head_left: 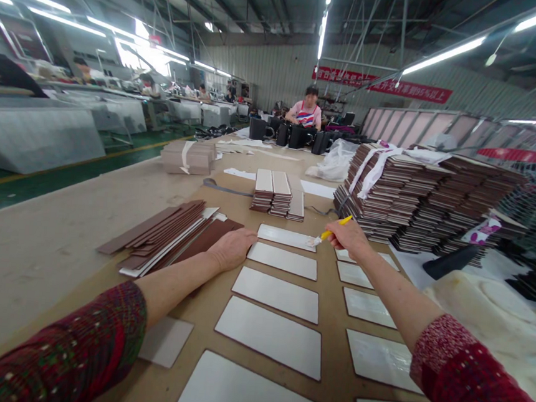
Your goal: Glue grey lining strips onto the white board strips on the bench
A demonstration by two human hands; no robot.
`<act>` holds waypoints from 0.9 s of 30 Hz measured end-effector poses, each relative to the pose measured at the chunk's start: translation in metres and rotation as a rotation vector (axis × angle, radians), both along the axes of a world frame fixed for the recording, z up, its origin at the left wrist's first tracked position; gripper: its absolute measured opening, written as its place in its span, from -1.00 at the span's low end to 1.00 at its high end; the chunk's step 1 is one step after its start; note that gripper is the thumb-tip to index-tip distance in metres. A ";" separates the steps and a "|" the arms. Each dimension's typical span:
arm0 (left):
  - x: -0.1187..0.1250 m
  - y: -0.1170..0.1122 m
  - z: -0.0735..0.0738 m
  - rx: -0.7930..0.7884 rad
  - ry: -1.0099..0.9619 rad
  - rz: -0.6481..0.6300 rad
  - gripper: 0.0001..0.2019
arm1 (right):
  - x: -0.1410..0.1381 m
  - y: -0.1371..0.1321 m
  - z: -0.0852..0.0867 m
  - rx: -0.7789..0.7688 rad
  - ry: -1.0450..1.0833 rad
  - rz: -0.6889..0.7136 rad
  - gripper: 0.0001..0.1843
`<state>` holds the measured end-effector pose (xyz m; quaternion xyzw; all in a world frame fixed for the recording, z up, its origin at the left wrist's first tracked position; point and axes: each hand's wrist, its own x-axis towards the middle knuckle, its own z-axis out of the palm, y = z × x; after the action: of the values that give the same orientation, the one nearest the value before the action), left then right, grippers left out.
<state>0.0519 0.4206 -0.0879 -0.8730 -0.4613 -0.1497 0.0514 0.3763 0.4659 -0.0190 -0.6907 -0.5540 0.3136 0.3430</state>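
Observation:
My right hand [347,236] is closed round the yellow handle of a small brush [336,227]. White bristles touch the right end of the farthest white panel [284,235] in the middle column. At that panel's left end lies my left hand [234,248], its fingers stretched out and partly hidden, with nothing visible in it. Several more white panels [276,287] with dark edges run down the column towards me. A second column of glossy white panels [371,307] lies under and beside my right forearm. Left of my left hand is a fanned pile of brown strips [157,229].
Short panel stacks [271,192] stand straight ahead, and tall brown-and-white stacks [390,193] rise at the right. A tied bundle [187,156] sits at the far left of the table. Beyond are black cases [299,137] and a person [306,112]. Crumpled plastic [335,160] lies near them.

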 end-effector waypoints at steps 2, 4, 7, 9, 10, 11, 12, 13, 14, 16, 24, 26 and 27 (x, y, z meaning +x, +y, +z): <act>-0.001 0.001 -0.001 -0.001 -0.003 -0.005 -0.60 | 0.002 -0.003 0.004 0.005 0.015 -0.012 -0.71; -0.001 0.001 -0.002 -0.002 -0.006 -0.006 -0.61 | 0.003 -0.008 0.009 0.013 0.038 -0.022 -0.72; -0.001 0.001 -0.003 -0.001 -0.013 -0.006 -0.64 | 0.000 -0.017 0.020 0.045 0.089 -0.039 -0.73; 0.000 0.000 -0.001 0.006 -0.021 -0.005 -0.65 | -0.005 -0.023 0.028 0.080 0.136 -0.047 -0.74; 0.001 -0.001 0.001 0.013 -0.026 -0.002 -0.64 | -0.009 -0.025 0.032 0.097 0.163 -0.048 -0.75; 0.002 -0.001 0.004 0.021 -0.030 0.002 -0.62 | -0.013 -0.028 0.035 0.110 0.193 -0.045 -0.77; 0.002 -0.001 0.008 0.030 -0.032 0.007 -0.60 | -0.019 -0.031 0.039 0.120 0.224 -0.037 -0.79; 0.002 -0.002 0.012 0.037 -0.032 0.011 -0.60 | -0.025 -0.034 0.041 0.124 0.254 -0.026 -0.81; 0.001 -0.003 0.017 0.043 -0.028 0.012 -0.60 | -0.032 -0.038 0.044 0.126 0.285 -0.011 -0.83; -0.005 -0.007 0.025 0.043 -0.008 0.001 -0.62 | -0.045 -0.047 0.046 0.117 0.341 0.023 -0.85; -0.040 -0.037 0.021 -0.024 0.048 -0.092 -0.57 | -0.094 -0.080 0.030 0.019 0.443 0.156 -0.82; -0.039 -0.040 0.016 -0.025 0.046 -0.110 -0.57 | -0.103 -0.078 0.021 0.030 0.436 0.171 -0.81; -0.038 -0.041 0.014 -0.024 0.045 -0.116 -0.57 | -0.108 -0.077 0.016 0.037 0.430 0.175 -0.80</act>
<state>0.0140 0.3797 -0.0737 -0.9020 -0.4103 -0.1274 0.0424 0.2688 0.3892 -0.0029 -0.5510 -0.5318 0.4718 0.4371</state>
